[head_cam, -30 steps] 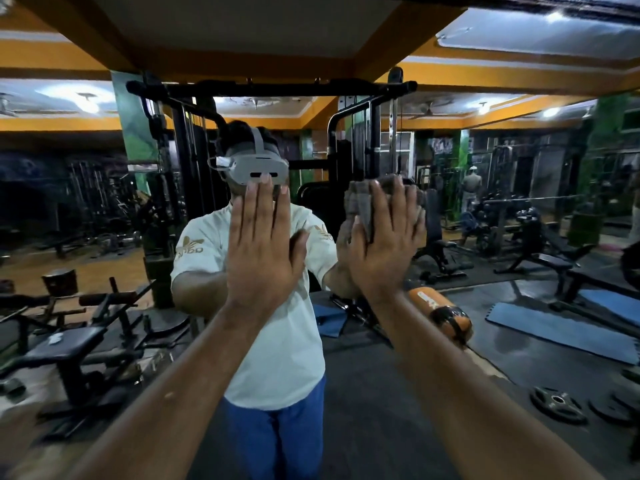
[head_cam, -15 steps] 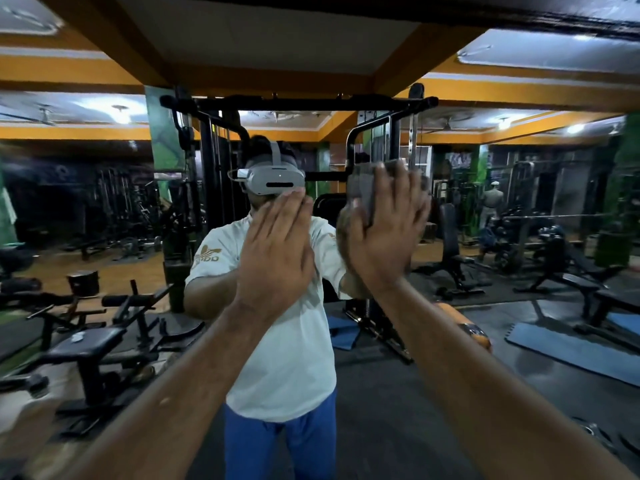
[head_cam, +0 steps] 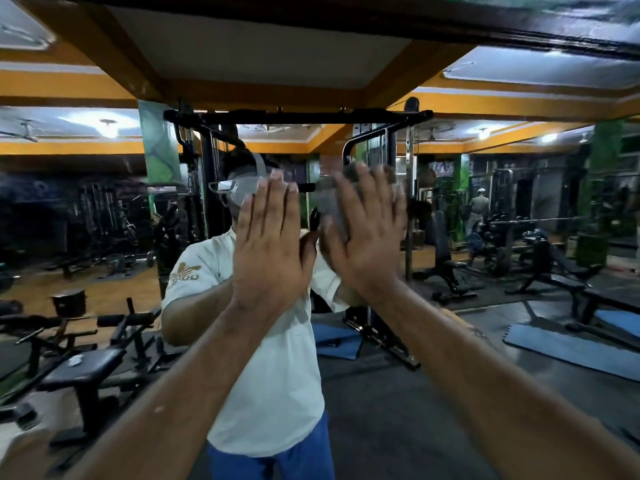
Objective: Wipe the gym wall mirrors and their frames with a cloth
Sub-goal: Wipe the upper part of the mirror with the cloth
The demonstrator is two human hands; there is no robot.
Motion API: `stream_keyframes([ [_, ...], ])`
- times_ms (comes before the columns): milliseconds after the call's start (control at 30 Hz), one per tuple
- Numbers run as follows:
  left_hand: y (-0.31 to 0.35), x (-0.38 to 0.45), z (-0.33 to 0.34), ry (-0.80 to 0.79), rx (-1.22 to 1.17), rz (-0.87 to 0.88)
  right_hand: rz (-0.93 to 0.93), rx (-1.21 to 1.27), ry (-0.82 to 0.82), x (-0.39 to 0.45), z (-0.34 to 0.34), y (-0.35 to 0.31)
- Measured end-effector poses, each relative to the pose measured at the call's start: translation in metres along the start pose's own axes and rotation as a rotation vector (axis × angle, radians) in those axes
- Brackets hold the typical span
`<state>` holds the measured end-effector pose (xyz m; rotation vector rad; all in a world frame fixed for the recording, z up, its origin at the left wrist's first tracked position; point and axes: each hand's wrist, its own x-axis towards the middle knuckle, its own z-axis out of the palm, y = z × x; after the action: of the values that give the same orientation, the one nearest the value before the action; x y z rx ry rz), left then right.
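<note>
The grey cloth [head_cam: 334, 202] is pressed flat against the mirror [head_cam: 519, 358] by the right hand [head_cam: 367, 237], whose grip is wide, with straight fingers spread over the fabric. Compared with a second ago, the cloth is seen carried upward and toward 10 o'clock, so a stroke across the glass at head height is judged under way. The left hand [head_cam: 270, 251] is laid flat on the glass just beside it at 9 o'clock, fingers straight, nothing held. The dark frame [head_cam: 519, 27] at 12 o'clock is not yet reached.
</note>
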<state>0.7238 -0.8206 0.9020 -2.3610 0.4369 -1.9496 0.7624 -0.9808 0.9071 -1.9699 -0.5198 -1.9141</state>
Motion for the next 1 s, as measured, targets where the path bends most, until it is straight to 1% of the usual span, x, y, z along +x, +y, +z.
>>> stream_keyframes([
  [33, -0.007, -0.001, 0.0, -0.031, -0.003, 0.03, -0.101, 0.022, -0.041, -0.006, 0.0, -0.006],
  [67, -0.014, -0.001, -0.001, -0.055, -0.015, 0.063, -0.149, 0.044, -0.066, -0.009, -0.002, -0.007],
  [100, -0.02, -0.001, -0.002, -0.07, -0.028, 0.091, -0.15, 0.051, -0.068, -0.007, -0.003, -0.005],
  [133, -0.024, 0.0, -0.004, -0.078, -0.034, 0.116, -0.104, 0.048, -0.047, -0.002, -0.002, -0.003],
  [167, -0.028, 0.0, -0.007, -0.082, -0.038, 0.143, -0.005, 0.047, -0.007, 0.007, -0.001, -0.001],
  [233, -0.035, -0.001, -0.013, -0.088, -0.088, 0.187, 0.274, 0.052, 0.096, 0.027, 0.004, -0.007],
  [267, -0.041, -0.003, -0.017, -0.074, -0.125, 0.179, 0.375, 0.045, 0.124, 0.036, 0.008, -0.018],
  [300, -0.047, -0.005, -0.021, -0.035, -0.149, 0.15, 0.393, 0.034, 0.126, 0.042, 0.013, -0.033],
  [333, -0.055, -0.01, -0.025, 0.025, -0.144, 0.105, 0.319, 0.03, 0.101, 0.043, 0.018, -0.049],
  [400, -0.076, -0.021, -0.03, 0.119, -0.074, -0.009, 0.029, 0.083, 0.005, 0.033, 0.025, -0.076],
  [467, -0.096, -0.029, -0.03, 0.122, -0.002, -0.06, -0.235, 0.133, -0.071, 0.021, 0.025, -0.087],
  [500, -0.103, -0.031, -0.03, 0.1, 0.026, -0.048, -0.292, 0.125, -0.072, 0.019, 0.025, -0.085],
  [533, -0.108, -0.032, -0.028, 0.082, 0.046, -0.026, -0.271, 0.092, -0.041, 0.019, 0.026, -0.082],
  [567, -0.11, -0.033, -0.027, 0.075, 0.062, -0.009, -0.172, 0.053, 0.01, 0.021, 0.028, -0.08],
  [633, -0.109, -0.033, -0.025, 0.086, 0.078, -0.001, 0.136, 0.006, 0.131, 0.03, 0.034, -0.083],
  [667, -0.108, -0.034, -0.025, 0.094, 0.081, 0.0, 0.254, -0.005, 0.178, 0.034, 0.038, -0.089],
  [700, -0.107, -0.034, -0.024, 0.103, 0.081, 0.0, 0.299, -0.005, 0.201, 0.035, 0.041, -0.098],
  [733, -0.107, -0.034, -0.023, 0.111, 0.08, -0.002, 0.266, 0.004, 0.197, 0.035, 0.044, -0.106],
  [767, -0.107, -0.034, -0.023, 0.114, 0.079, -0.003, 0.18, 0.02, 0.161, 0.029, 0.047, -0.113],
  [867, -0.107, -0.033, -0.024, 0.12, 0.06, 0.005, -0.152, 0.052, 0.019, 0.005, 0.044, -0.113],
  [900, -0.107, -0.033, -0.025, 0.118, 0.05, 0.012, -0.227, 0.045, -0.003, 0.002, 0.04, -0.107],
  [933, -0.108, -0.033, -0.027, 0.112, 0.041, 0.021, -0.261, 0.03, -0.002, 0.002, 0.037, -0.1],
  [967, -0.109, -0.034, -0.028, 0.101, 0.031, 0.03, -0.246, 0.01, 0.016, 0.006, 0.037, -0.095],
  [1000, -0.111, -0.035, -0.03, 0.08, 0.023, 0.039, -0.177, -0.007, 0.049, 0.014, 0.037, -0.092],
])
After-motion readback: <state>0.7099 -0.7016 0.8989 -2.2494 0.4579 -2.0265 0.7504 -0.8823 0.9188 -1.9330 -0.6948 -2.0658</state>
